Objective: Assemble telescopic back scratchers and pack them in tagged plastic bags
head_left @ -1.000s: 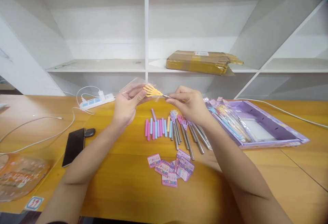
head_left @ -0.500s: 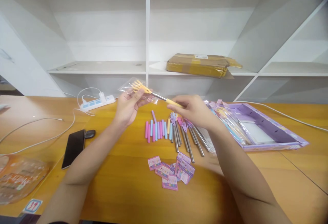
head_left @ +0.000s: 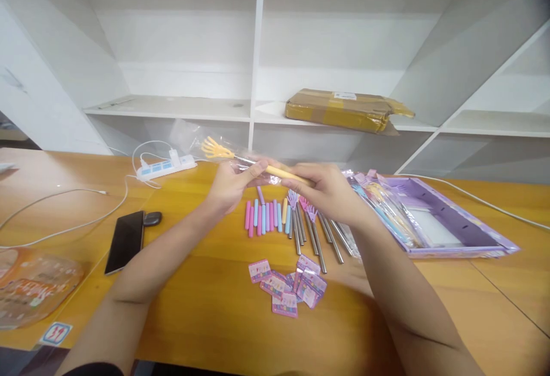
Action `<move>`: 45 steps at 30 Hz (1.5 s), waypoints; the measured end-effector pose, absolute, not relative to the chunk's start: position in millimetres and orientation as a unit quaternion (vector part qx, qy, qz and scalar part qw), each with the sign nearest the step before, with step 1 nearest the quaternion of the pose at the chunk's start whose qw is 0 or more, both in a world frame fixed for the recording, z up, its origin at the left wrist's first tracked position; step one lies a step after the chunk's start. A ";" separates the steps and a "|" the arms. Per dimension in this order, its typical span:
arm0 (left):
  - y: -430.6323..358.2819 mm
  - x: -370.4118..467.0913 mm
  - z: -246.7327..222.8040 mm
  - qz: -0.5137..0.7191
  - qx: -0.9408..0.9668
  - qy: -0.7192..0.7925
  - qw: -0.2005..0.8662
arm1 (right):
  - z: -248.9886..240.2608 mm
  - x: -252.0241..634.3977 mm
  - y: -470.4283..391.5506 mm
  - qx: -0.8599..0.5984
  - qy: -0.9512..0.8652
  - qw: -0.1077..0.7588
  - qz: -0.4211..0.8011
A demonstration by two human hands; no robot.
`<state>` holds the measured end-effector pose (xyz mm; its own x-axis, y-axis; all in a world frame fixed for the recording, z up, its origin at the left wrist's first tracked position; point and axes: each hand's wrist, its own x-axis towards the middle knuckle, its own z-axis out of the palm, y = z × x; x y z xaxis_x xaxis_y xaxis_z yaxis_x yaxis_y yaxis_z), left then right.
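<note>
A yellow hand-shaped back scratcher (head_left: 217,148) with a metal rod and yellow handle is held level above the table, its head inside a clear plastic bag (head_left: 184,135). My left hand (head_left: 234,184) pinches the rod and bag near the handle. The fingers of my right hand (head_left: 322,184) are closed round the handle's end. Below lie several coloured handle tubes (head_left: 266,215) in a row. Beside them are metal rods (head_left: 315,244) with purple and pink hand-shaped heads. Several pink and purple cards (head_left: 283,301) lie nearer.
At the right, a purple tray (head_left: 468,250) has bagged scratchers at its left side. A power strip (head_left: 165,168), a phone (head_left: 124,242), a black case (head_left: 152,218) and a plastic bag (head_left: 38,290) are at the left. A taped carton (head_left: 339,111) sits on the shelf.
My left hand has slid along the scratcher from its head toward the handle. The bag now reaches further over the rod, and the yellow head has shifted left. The view has tilted slightly.
</note>
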<state>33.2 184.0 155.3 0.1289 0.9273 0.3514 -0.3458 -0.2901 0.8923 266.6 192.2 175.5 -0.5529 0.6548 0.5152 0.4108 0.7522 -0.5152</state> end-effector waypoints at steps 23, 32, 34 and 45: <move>175.8 0.9 182.7 0.515 0.601 0.240 0.563 | 179.8 276.7 196.4 -0.334 -0.823 0.411 0.208; 182.0 -13.1 194.5 0.641 0.527 0.268 0.490 | 175.1 279.9 207.0 -0.344 -0.816 0.424 0.189; 184.4 -11.9 192.2 0.660 0.523 0.260 0.473 | 175.0 278.9 207.3 -0.337 -0.825 0.410 0.192; 187.0 3.7 177.7 0.645 0.529 0.271 0.480 | 172.1 274.5 205.7 -0.301 -0.837 0.419 0.184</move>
